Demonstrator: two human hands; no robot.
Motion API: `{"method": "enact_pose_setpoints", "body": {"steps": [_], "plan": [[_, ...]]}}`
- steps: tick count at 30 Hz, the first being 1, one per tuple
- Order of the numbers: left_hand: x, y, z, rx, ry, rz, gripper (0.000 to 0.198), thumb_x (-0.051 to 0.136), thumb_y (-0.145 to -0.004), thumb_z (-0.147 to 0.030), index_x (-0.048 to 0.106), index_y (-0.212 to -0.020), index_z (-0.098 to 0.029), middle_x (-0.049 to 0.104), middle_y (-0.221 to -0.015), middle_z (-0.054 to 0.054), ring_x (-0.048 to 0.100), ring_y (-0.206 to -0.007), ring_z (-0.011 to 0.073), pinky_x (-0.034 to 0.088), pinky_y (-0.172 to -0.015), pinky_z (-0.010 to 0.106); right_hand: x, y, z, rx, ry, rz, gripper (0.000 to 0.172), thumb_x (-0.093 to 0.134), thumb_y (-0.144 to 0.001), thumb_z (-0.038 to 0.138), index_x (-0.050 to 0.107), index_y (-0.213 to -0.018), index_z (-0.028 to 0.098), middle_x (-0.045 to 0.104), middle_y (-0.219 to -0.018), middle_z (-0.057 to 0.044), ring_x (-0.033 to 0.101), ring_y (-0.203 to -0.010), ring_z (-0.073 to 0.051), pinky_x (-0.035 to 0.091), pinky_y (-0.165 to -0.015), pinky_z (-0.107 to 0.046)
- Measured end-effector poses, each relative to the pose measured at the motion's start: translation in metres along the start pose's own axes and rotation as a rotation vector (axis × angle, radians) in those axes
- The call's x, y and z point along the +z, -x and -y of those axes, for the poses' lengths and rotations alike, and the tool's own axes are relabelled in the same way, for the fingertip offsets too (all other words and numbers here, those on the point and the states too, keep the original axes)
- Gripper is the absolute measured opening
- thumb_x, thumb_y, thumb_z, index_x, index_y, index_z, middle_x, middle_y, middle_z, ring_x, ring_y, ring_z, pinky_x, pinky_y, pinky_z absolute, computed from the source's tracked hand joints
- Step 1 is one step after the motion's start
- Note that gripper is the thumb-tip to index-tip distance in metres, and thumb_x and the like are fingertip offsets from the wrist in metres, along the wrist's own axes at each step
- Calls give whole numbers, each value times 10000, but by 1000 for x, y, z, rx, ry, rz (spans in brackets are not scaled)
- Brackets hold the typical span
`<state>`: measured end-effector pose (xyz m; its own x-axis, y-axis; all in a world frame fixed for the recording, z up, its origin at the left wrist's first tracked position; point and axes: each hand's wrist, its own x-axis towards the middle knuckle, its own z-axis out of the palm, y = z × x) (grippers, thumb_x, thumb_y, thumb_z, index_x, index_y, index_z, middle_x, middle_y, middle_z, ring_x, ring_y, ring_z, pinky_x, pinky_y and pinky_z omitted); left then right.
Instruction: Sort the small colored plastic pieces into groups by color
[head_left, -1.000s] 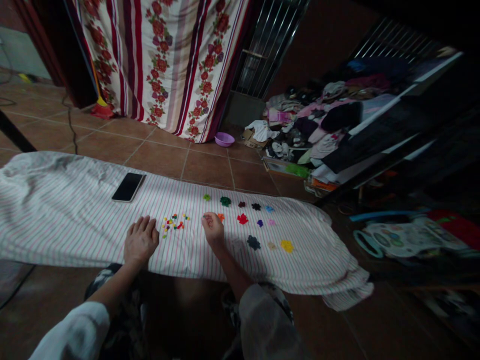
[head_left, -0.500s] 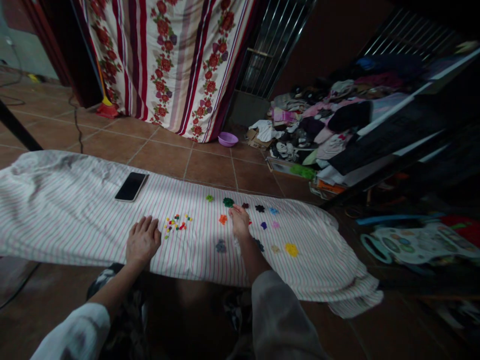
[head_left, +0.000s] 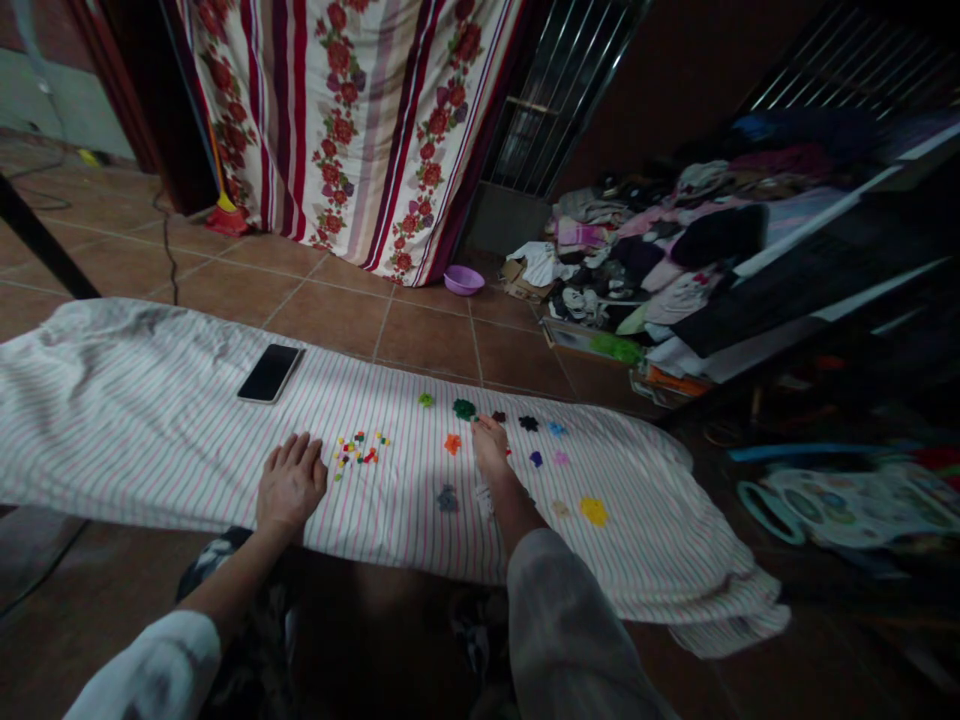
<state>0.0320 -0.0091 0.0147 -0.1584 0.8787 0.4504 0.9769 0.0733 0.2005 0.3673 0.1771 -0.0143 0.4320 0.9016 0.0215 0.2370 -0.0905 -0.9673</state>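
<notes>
The right hand point(head_left: 491, 445) reaches across a cloth-covered worktop point(head_left: 187, 440), its bent fingertips at the near edge of a dark green pile point(head_left: 464, 409); whether they pinch a piece cannot be told. The left hand point(head_left: 292, 485) lies flat, palm down, just beside a scatter of mixed-colour bits point(head_left: 360, 453) too small to count.

The right hand mostly hides a red pile point(head_left: 508, 451), and the forearm point(head_left: 517, 512) partly covers a white pile point(head_left: 484, 500). Thirteen single-colour piles can be counted: five in the far row, with light green point(head_left: 426, 400), brown point(head_left: 499, 417), black point(head_left: 529, 424) and light blue point(head_left: 556, 429); four in the middle, with orange point(head_left: 451, 443), indigo point(head_left: 535, 459) and pink point(head_left: 561, 458); four nearest, with grey point(head_left: 448, 498), beige point(head_left: 561, 509) and yellow point(head_left: 593, 511).

One phone point(head_left: 271, 374), screen dark, lies toward the left. One purple basin point(head_left: 463, 280) sits on the tiled floor point(head_left: 300, 310) near a floral curtain point(head_left: 322, 110), its inside hard to make out. Heaped clothes point(head_left: 645, 240) at right fade into shadow; the curtain's top is cut off.
</notes>
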Motion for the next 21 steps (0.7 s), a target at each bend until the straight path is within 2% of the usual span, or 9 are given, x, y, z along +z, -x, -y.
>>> {"method": "enact_pose_setpoints", "body": {"steps": [4,11,17,21], "plan": [[1,0,0,4,-22,-18,366,429,-872,-268,640,-1156,-177,635,-1267,138,523,-1246,303,360,-1048,464,4,1,5,46,-14,2,271,609,-638,245,692,-878,148,735,-874,-93,701,-843,-198,562,-765,-305],[3,0,1,14,-67,-25,367,406,-892,-266,647,-1146,-155,638,-1267,139,531,-1243,296,362,-1053,449,6,6,11,35,-31,22,245,596,-656,244,687,-875,185,735,-923,-76,693,-913,-196,556,-826,-311],[2,0,1,3,-31,-5,382,403,-890,-263,644,-1157,-134,625,-1280,161,517,-1254,309,355,-1054,463,6,9,10,45,-42,16,323,582,-668,209,667,-976,158,705,-1060,-118,676,-992,-203,517,-939,-362],[1,-1,0,-4,-23,0,381,399,-890,-267,646,-1150,-138,626,-1280,160,516,-1255,308,351,-1055,466,7,7,8,52,-55,33,344,570,-691,192,662,-1022,182,708,-1064,-94,663,-1034,-194,520,-952,-360]]}}
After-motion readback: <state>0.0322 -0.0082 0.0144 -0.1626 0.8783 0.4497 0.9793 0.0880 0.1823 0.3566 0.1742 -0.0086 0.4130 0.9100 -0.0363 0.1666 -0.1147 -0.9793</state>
